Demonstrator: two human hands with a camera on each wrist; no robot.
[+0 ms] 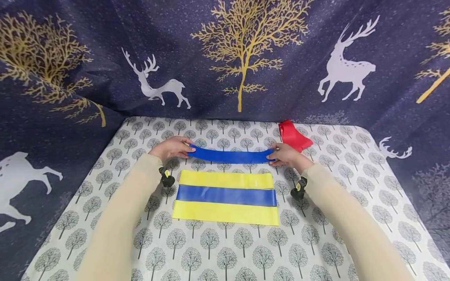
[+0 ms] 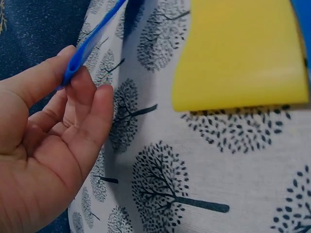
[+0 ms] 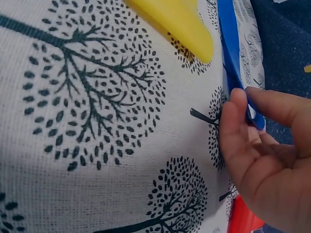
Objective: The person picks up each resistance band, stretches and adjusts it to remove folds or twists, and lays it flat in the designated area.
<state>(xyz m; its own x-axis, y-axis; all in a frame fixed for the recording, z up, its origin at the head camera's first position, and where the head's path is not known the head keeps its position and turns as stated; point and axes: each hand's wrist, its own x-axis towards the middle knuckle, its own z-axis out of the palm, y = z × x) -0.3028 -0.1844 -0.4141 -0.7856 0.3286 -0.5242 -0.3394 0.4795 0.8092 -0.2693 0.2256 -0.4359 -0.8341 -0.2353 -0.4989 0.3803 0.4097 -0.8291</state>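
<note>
A flat blue resistance band (image 1: pixel 230 157) is stretched between both hands above the far part of the table. My left hand (image 1: pixel 173 148) pinches its left end; in the left wrist view the thumb and index finger grip the band's folded loop (image 2: pixel 77 63). At the other end my right hand (image 1: pixel 286 155) pinches the band between thumb and fingers, also seen in the right wrist view, where the blue band (image 3: pixel 231 43) runs upward. Nearer me lie three flat bands in parallel rows: a yellow band (image 1: pixel 226 179), a blue band (image 1: pixel 226 195) and another yellow band (image 1: pixel 225 212).
A crumpled red band (image 1: pixel 293 136) lies at the table's far right, beyond my right hand. The table wears a white cloth (image 1: pixel 211 249) printed with trees. Behind it hangs a dark blue curtain (image 1: pixel 211 89) with deer and golden trees.
</note>
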